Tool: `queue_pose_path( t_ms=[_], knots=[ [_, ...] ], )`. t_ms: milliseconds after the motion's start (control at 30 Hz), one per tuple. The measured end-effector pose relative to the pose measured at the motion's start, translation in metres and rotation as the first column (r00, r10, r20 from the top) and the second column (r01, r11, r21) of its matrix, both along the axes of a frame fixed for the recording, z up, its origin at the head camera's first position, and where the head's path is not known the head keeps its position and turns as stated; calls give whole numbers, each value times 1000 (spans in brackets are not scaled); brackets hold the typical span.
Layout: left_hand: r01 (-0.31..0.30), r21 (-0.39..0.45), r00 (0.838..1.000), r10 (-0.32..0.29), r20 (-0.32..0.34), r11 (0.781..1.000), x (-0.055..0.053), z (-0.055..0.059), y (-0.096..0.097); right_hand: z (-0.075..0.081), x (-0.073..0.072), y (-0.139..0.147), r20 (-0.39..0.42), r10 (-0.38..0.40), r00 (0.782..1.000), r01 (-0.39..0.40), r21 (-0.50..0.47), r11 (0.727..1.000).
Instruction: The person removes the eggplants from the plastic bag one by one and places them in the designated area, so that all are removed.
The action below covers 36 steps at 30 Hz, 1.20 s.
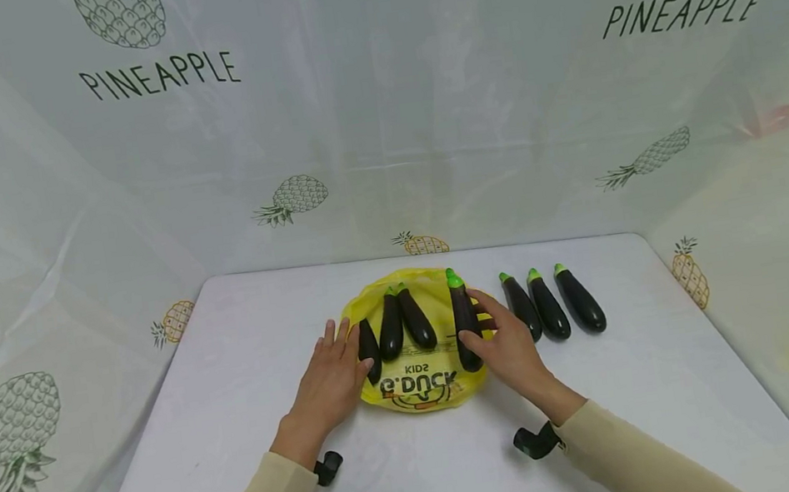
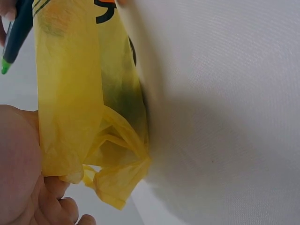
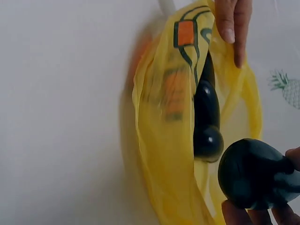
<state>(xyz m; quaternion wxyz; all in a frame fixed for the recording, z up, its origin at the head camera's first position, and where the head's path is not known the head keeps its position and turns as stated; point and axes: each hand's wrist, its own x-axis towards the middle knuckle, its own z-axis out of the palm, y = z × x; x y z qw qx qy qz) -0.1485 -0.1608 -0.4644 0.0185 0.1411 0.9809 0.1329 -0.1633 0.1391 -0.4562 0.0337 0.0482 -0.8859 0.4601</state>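
A yellow plastic bag (image 1: 410, 399) with printed "G.DUCK KIDS" lettering lies with its mouth spread. Inside are three dark eggplants, among them a middle eggplant (image 1: 391, 326) and a slanted eggplant (image 1: 417, 320). My left hand (image 1: 333, 376) holds the bag's left rim, its thumb over the edge and the other fingers outside. Above the right part of the bag, my right hand (image 1: 511, 347) grips another eggplant (image 1: 464, 320) between thumb and fingers, green stem end pointing away. In the right wrist view the rounded end of this held eggplant (image 3: 248, 171) shows beside the bag opening.
Three more eggplants, including the rightmost eggplant (image 1: 580, 300), lie in a row on the white table (image 1: 613, 400) right of the bag. A pineapple-printed plastic sheet (image 1: 359, 100) hangs behind the table and along its sides.
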Motion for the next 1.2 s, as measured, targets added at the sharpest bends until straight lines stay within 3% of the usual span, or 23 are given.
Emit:
queue_pose_path(
  t_ms=[600, 1200],
  knots=[
    [3, -12, 1000, -3, 5, 1000, -1, -1, 1, 4, -5, 34, -25, -51, 998, 51, 9, 999],
    [4, -23, 1000, -4, -1, 1000, 1, -3, 1, 13, -18, 76, -42, -103, 994, 107, 116, 988]
  ],
)
